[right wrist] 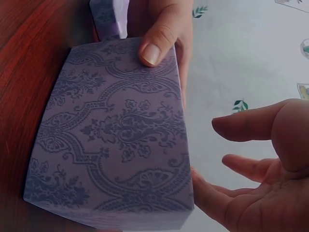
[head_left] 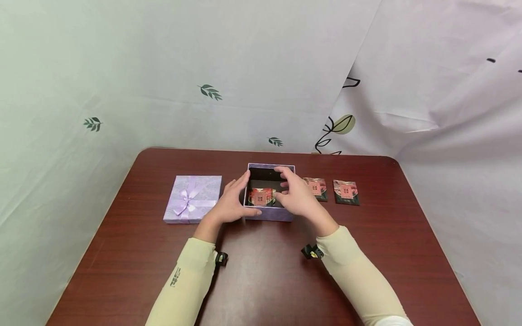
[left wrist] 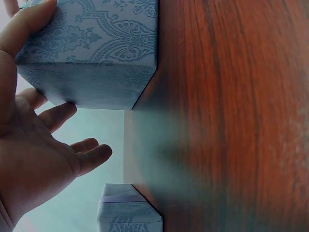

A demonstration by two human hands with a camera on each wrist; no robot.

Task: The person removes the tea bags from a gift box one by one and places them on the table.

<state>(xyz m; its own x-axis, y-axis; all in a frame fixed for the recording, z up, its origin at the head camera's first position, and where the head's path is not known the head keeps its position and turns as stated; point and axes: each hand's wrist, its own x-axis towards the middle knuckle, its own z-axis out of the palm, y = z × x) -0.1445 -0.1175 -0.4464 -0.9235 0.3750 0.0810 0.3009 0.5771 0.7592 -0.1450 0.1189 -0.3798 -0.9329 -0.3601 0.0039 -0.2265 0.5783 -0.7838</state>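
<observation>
A purple patterned gift box (head_left: 269,214) stands uncovered on the table in the head view. In it lies a red and dark green packet (head_left: 260,198), toward the near left. My left hand (head_left: 232,203) holds the box by its near left corner, thumb on the front wall and fingers along the left side. Over the box's right part is my right hand (head_left: 299,195), fingers spread and loosely bent, with nothing between thumb and fingers. The right wrist view shows the box's front wall (right wrist: 116,130) with the left thumb on it and the right hand (right wrist: 256,169) beside it.
Left of the box lies its purple lid (head_left: 195,199) with a ribbon bow. Two similar packets lie right of it: one packet (head_left: 317,188) partly behind my right hand, another packet (head_left: 346,192) farther right. The brown table (head_left: 261,271) ends at a white patterned curtain (head_left: 244,68).
</observation>
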